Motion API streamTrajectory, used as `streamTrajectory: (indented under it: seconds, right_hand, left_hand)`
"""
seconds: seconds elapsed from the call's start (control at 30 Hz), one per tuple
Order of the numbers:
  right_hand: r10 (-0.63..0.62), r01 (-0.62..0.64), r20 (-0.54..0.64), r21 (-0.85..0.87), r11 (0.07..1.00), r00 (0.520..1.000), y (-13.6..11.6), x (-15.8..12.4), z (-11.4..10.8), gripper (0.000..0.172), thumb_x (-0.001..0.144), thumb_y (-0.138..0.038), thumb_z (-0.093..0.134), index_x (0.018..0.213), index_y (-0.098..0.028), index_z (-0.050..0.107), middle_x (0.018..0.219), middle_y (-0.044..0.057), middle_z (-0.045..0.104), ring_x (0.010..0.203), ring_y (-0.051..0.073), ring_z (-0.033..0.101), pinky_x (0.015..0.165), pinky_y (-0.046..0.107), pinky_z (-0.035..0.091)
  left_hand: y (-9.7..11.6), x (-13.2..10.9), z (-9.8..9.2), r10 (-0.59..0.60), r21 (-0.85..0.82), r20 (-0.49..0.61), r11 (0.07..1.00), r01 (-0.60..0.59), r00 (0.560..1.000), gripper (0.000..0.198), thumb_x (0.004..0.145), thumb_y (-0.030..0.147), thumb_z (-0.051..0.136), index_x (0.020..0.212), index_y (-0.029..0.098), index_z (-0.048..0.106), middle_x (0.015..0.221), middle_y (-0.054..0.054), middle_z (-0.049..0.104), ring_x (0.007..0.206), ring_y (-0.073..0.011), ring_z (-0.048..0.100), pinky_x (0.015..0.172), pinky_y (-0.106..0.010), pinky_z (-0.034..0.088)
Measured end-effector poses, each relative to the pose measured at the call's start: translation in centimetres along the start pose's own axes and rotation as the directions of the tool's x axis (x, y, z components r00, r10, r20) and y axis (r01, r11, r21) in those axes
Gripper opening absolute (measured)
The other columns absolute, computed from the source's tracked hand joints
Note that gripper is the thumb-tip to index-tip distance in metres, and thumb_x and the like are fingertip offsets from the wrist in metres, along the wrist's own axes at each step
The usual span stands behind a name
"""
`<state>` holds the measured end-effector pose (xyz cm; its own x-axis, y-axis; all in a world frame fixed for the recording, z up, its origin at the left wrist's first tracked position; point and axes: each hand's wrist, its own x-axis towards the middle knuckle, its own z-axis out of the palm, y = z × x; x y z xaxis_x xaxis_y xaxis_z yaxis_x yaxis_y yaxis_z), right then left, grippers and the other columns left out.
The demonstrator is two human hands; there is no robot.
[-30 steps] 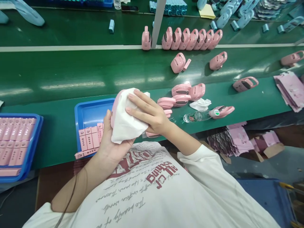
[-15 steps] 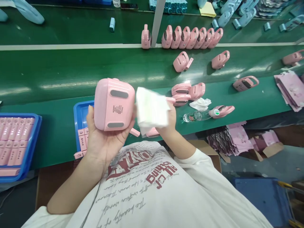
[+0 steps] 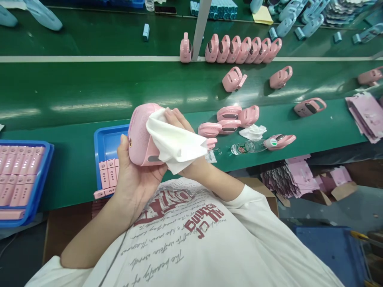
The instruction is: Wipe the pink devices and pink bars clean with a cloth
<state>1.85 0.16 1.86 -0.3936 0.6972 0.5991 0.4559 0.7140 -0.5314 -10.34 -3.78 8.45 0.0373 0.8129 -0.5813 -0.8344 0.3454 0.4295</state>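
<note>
Pink speaker [image 3: 140, 129]: held up, tilted, across the right end of the part-filled blue tray [image 3: 108, 142] as viewed; its mesh [image 3: 140, 119] and part of one grey foot [image 3: 154, 158] were shown.
Left hand [image 3: 136, 183]: curled under the speaker and clamped on it, just right of the tray, with the thumb [image 3: 123, 146] placed along the mesh side.
Right hand [image 3: 180, 119]: closed on the white cloth [image 3: 181, 145], farther right of the tray; the palm was mostly hidden by fabric.
Wiping: judged to be the step in hand, the cloth being laid against the shell.
Uncovered shell: a steady left-hand hold and light strokes over it seemed to be called for.
Printed base: presented half a second earlier, with the cloth held apart; by this moment the speaker had been rolled, mesh into view, and the cloth brought back into contact.
</note>
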Motion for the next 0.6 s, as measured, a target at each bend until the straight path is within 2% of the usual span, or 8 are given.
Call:
streamTrajectory:
  seconds: [0.1,0.23,0.33,0.43,0.53,0.6]
  right_hand:
    - [-0.090,0.088,-0.079,-0.028,0.996,0.993,-0.4,0.6,0.1,0.050,0.091,-0.043,0.048,0.130,-0.011,0.047,0.140,0.013,0.049,0.144,0.023,0.024,0.122,0.036,0.023]
    - [-0.017,0.020,0.055,-0.064,0.998,0.998,-0.5,0.3,0.4,0.049,0.091,-0.041,0.047,0.134,-0.019,0.042,0.142,0.004,0.047,0.146,0.024,0.019,0.122,0.044,0.023]
    - [-0.055,0.058,0.032,-0.097,0.994,0.998,-0.2,0.3,0.4,0.052,0.089,-0.042,0.050,0.134,-0.018,0.040,0.141,0.008,0.047,0.145,0.025,0.023,0.121,0.045,0.024]
    - [-0.072,0.070,-0.027,-0.089,0.994,0.997,0.2,0.4,0.4,0.056,0.087,-0.043,0.051,0.133,-0.015,0.038,0.143,0.011,0.046,0.144,0.022,0.023,0.122,0.042,0.023]
    - [-0.130,0.126,-0.062,-0.076,0.989,0.990,0.5,0.0,0.4,0.051,0.088,-0.042,0.049,0.130,-0.014,0.041,0.141,0.014,0.046,0.145,0.023,0.021,0.121,0.044,0.025]
    - [-0.125,0.121,-0.052,-0.085,0.989,0.991,0.6,-0.3,0.6,0.049,0.089,-0.039,0.048,0.129,-0.014,0.041,0.141,0.014,0.045,0.146,0.023,0.020,0.121,0.044,0.025]
  left_hand:
    - [0.0,0.2,0.0,0.092,0.013,0.000,0.996,-0.092,0.996,0.049,0.094,0.049,0.035,0.124,0.018,0.058,0.099,-0.004,0.071,0.080,-0.0168,0.069,0.059,-0.024,0.059]
    - [-0.1,0.6,-0.7,0.149,0.022,-0.013,0.989,-0.149,0.989,0.055,0.087,0.055,0.046,0.124,0.016,0.058,0.098,-0.006,0.071,0.075,-0.0164,0.068,0.054,-0.023,0.057]
    - [-0.2,0.8,-0.9,0.195,0.069,0.024,0.978,-0.196,0.981,0.051,0.086,0.053,0.050,0.121,0.017,0.059,0.102,-0.006,0.070,0.077,-0.0171,0.067,0.052,-0.023,0.057]
    - [-0.3,0.7,-0.8,0.189,0.089,0.067,0.977,-0.195,0.980,0.046,0.087,0.051,0.049,0.119,0.020,0.060,0.102,-0.005,0.070,0.079,-0.0172,0.067,0.055,-0.024,0.058]
    - [-0.5,0.8,-0.7,0.155,0.065,0.020,0.986,-0.156,0.988,0.044,0.089,0.050,0.047,0.111,0.016,0.063,0.093,-0.004,0.071,0.070,-0.0150,0.066,0.050,-0.022,0.056]
    - [-0.7,0.8,-0.7,0.146,0.066,0.000,0.987,-0.146,0.989,0.044,0.090,0.050,0.045,0.108,0.014,0.063,0.090,-0.004,0.071,0.069,-0.0153,0.067,0.049,-0.022,0.056]
